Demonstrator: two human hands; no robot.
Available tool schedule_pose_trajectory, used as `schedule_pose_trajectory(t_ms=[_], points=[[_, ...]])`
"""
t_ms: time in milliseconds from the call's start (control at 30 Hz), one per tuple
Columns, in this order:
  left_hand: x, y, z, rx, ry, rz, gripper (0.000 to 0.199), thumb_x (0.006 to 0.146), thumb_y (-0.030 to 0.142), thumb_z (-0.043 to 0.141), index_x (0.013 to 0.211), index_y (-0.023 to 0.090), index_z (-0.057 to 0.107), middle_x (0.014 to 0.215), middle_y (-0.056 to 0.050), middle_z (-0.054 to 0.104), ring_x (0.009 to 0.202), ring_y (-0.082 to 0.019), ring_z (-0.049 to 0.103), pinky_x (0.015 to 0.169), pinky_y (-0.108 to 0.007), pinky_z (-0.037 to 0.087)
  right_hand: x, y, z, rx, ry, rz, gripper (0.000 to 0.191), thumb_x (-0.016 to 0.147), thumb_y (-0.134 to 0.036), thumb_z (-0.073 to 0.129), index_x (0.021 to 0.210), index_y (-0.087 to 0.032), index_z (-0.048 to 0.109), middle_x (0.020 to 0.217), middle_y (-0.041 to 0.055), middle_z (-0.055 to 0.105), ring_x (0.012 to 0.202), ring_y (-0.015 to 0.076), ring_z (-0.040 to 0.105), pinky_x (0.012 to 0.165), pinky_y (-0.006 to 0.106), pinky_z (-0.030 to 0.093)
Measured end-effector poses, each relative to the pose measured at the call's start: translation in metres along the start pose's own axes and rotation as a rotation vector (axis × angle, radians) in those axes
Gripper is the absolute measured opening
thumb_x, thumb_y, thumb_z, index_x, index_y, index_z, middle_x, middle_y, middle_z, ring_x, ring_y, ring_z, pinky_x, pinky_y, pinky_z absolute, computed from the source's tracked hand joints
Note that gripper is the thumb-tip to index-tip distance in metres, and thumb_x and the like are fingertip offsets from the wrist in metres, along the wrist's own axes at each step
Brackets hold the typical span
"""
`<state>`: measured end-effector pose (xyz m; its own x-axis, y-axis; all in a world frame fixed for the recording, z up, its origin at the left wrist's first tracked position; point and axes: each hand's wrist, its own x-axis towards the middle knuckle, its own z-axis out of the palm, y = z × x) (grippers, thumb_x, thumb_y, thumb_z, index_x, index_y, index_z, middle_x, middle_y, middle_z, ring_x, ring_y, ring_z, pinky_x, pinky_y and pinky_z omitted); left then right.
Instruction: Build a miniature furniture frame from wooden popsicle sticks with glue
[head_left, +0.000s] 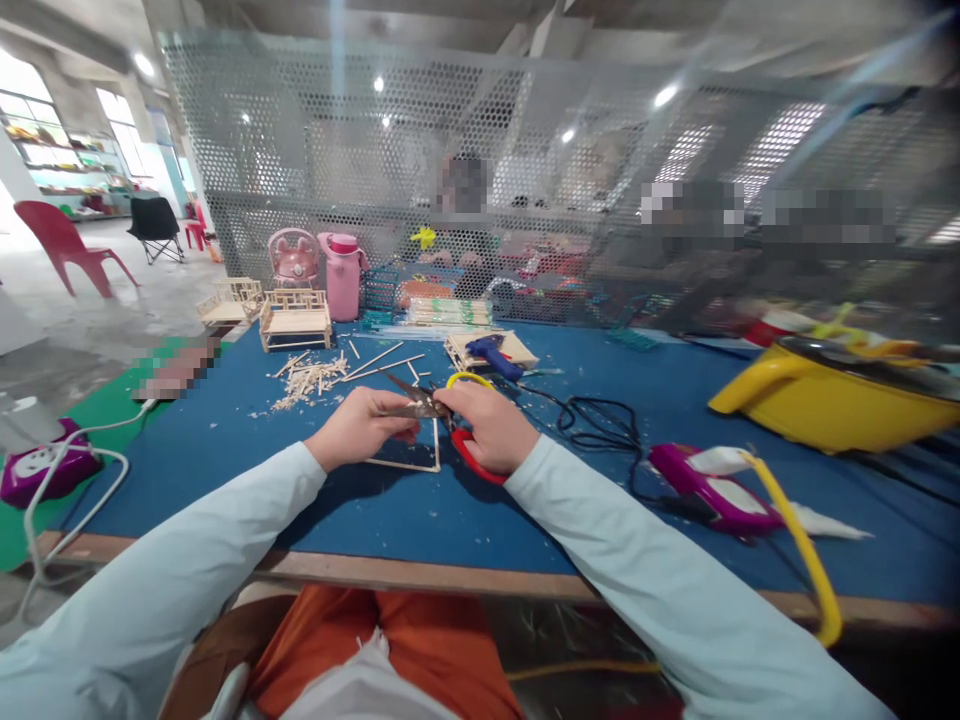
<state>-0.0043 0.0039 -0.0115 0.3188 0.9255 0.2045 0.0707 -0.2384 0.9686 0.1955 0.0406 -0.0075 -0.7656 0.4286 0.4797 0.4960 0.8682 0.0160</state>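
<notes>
My right hand (pixel 491 425) is closed around scissors (pixel 469 450) with red and yellow handles. Their parted dark blades point left, toward my left hand. My left hand (pixel 364 425) is closed in a pinch at the blades on a thin wooden stick (pixel 411 410), mostly hidden by fingers and scissors. Below both hands, thin sticks joined at a corner form part of a frame (pixel 437 462) on the blue table. Beyond my left hand lies a pile of short cut sticks (pixel 311 380), with a few longer ones beside it.
A blue glue gun (pixel 495 355) rests on a small wooden piece, its black cable (pixel 600 415) coiled rightward. Small stick-built furniture (pixel 296 322) and a pink bottle (pixel 343 280) stand behind. At right are a purple-white tape dispenser-like object (pixel 716 495) and a yellow container (pixel 817 400). Perforated mesh (pixel 315 150) rises behind.
</notes>
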Motion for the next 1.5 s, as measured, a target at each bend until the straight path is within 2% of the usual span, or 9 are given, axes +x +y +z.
schedule_pose_trajectory(t_ms=[133,267,367,533,733,867,1100,1300,1500], points=[[0.001,0.004,0.002,-0.105,-0.016,-0.039,0.026,0.061,0.037,0.070,0.061,0.011,0.066,0.057,0.000,0.061,0.055,-0.010,0.056,0.062,-0.025,0.051,0.000,-0.003,0.003,0.168,0.036,0.031,0.033,0.066,-0.010,0.041,0.096,-0.018,0.054,0.089,0.0078,0.063,0.078,0.0178,0.056,0.070,0.028,0.044],[0.003,0.006,-0.001,-0.273,0.057,-0.135,0.031,0.057,0.034,0.075,0.077,0.012,0.067,0.065,-0.001,0.065,0.059,-0.010,0.061,0.062,-0.023,0.050,0.006,-0.007,0.001,0.281,0.191,0.222,0.035,0.061,-0.008,0.040,0.093,-0.019,0.050,0.071,0.0004,0.055,0.061,0.0137,0.050,0.061,0.024,0.043],[0.005,0.007,-0.003,-0.378,0.107,-0.195,0.032,0.057,0.029,0.077,0.082,0.013,0.066,0.070,-0.002,0.067,0.060,-0.009,0.062,0.058,-0.019,0.048,0.007,-0.005,-0.002,0.291,0.234,0.296,0.041,0.059,-0.007,0.039,0.099,-0.018,0.046,0.071,0.0002,0.050,0.061,0.0142,0.048,0.062,0.026,0.043],[0.006,0.006,-0.003,-0.456,0.123,-0.239,0.030,0.055,0.026,0.078,0.079,0.013,0.065,0.074,-0.003,0.068,0.062,-0.009,0.062,0.056,-0.018,0.047,0.004,0.004,-0.002,0.198,0.139,0.140,0.051,0.058,-0.009,0.043,0.109,-0.015,0.044,0.098,0.0105,0.053,0.090,0.0218,0.050,0.082,0.037,0.042],[0.006,0.003,-0.001,-0.290,0.091,-0.204,0.032,0.055,0.031,0.077,0.079,0.012,0.067,0.075,-0.005,0.069,0.068,-0.013,0.064,0.060,-0.021,0.047,0.005,0.002,-0.005,0.093,0.040,0.097,0.043,0.066,-0.013,0.046,0.109,-0.012,0.049,0.103,0.0157,0.053,0.097,0.0257,0.048,0.086,0.041,0.040],[0.005,0.001,-0.001,-0.174,0.078,-0.155,0.031,0.060,0.031,0.073,0.086,0.013,0.069,0.076,-0.005,0.069,0.070,-0.014,0.064,0.063,-0.023,0.048,0.007,-0.005,-0.010,0.041,-0.030,0.113,0.041,0.065,-0.014,0.048,0.106,-0.012,0.052,0.100,0.0145,0.054,0.096,0.0261,0.048,0.085,0.041,0.039],[0.004,-0.004,-0.002,-0.062,0.032,-0.063,0.028,0.066,0.032,0.068,0.087,0.014,0.070,0.074,-0.004,0.068,0.069,-0.014,0.062,0.065,-0.024,0.047,0.007,-0.012,-0.014,-0.032,-0.074,0.133,0.041,0.065,-0.015,0.049,0.106,-0.014,0.053,0.101,0.0135,0.054,0.095,0.0263,0.047,0.084,0.041,0.037],[0.004,-0.004,-0.003,-0.080,-0.001,-0.047,0.028,0.063,0.033,0.070,0.082,0.013,0.071,0.070,-0.004,0.067,0.065,-0.014,0.060,0.065,-0.024,0.047,0.006,-0.013,-0.016,-0.076,-0.102,0.140,0.044,0.065,-0.016,0.049,0.109,-0.014,0.053,0.105,0.0140,0.054,0.098,0.0276,0.047,0.085,0.043,0.036],[0.002,-0.001,-0.001,-0.106,0.011,-0.063,0.024,0.062,0.027,0.070,0.082,0.013,0.071,0.069,-0.003,0.068,0.064,-0.013,0.061,0.063,-0.023,0.049,0.007,-0.010,-0.012,-0.030,-0.061,0.071,0.042,0.064,-0.015,0.048,0.106,-0.014,0.054,0.096,0.0130,0.057,0.090,0.0255,0.049,0.081,0.040,0.040]])
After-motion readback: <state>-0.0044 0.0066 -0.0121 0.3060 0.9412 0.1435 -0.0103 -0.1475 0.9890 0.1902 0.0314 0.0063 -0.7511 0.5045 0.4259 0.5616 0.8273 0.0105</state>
